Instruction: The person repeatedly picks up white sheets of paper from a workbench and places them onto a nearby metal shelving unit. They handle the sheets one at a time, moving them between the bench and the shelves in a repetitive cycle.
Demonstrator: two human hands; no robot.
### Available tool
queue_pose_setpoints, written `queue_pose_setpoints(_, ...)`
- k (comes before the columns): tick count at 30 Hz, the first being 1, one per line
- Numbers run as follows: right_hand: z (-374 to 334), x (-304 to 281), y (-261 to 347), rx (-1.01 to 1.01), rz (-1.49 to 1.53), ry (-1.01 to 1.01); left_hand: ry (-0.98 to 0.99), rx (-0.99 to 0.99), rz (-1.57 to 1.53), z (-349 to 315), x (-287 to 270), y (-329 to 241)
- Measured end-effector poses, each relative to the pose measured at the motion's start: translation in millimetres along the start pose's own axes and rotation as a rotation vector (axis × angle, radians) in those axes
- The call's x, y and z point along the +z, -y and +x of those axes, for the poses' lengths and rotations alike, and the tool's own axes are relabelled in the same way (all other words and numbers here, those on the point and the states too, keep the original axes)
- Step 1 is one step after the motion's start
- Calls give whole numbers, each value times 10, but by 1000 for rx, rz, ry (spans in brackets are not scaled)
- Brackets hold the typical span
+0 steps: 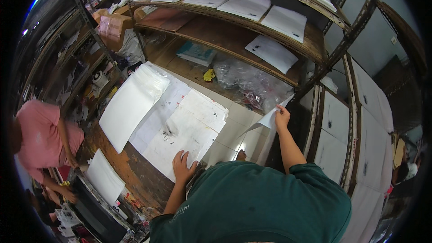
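Observation:
My left hand point(183, 166) rests with its fingers spread on the near edge of a white, ink-smudged board point(193, 121) on the worn table. Out to the right, my right hand point(282, 117) pinches the edge of a white sheet point(265, 120), which hangs at a slant beside the shelf post. A thick stack of large white sheets point(135, 103) lies at the far left of the board, its near edge curling over. Nearer the co-worker is a smaller pile of white sheets point(105, 177).
Ahead stands a metal rack with stacks of white paper point(245, 6) and clear plastic wrap point(240, 78) low down. A rack with white sheets point(330, 117) rises at right. On the left, a co-worker in a pink shirt point(40, 135) stands beside a dark framed screen point(96, 211).

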State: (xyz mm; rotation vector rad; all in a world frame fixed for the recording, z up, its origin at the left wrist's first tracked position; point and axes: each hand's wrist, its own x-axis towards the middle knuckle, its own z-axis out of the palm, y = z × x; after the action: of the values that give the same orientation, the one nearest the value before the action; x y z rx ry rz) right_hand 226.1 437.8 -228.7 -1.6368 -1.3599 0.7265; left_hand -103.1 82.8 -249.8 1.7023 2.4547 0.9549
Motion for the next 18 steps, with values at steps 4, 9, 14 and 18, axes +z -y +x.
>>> queue_pose_setpoints(4, 6, 68, 6, -1, 73, 0, 27, -45, -40, -18, -21, -26)
queue_pose_setpoints(9, 51, 209, -60, -7, 259, 27, -36, -18, -7, -1, -30, -26)
queue_pose_setpoints(14, -75, 248, 219, 77, 377, 140, -36, -41, -4, -32, -31, -1)
queue_pose_setpoints(18, -36, 265, 187, 36, 412, 171, -74, -86, -11, -37, -9, 13)
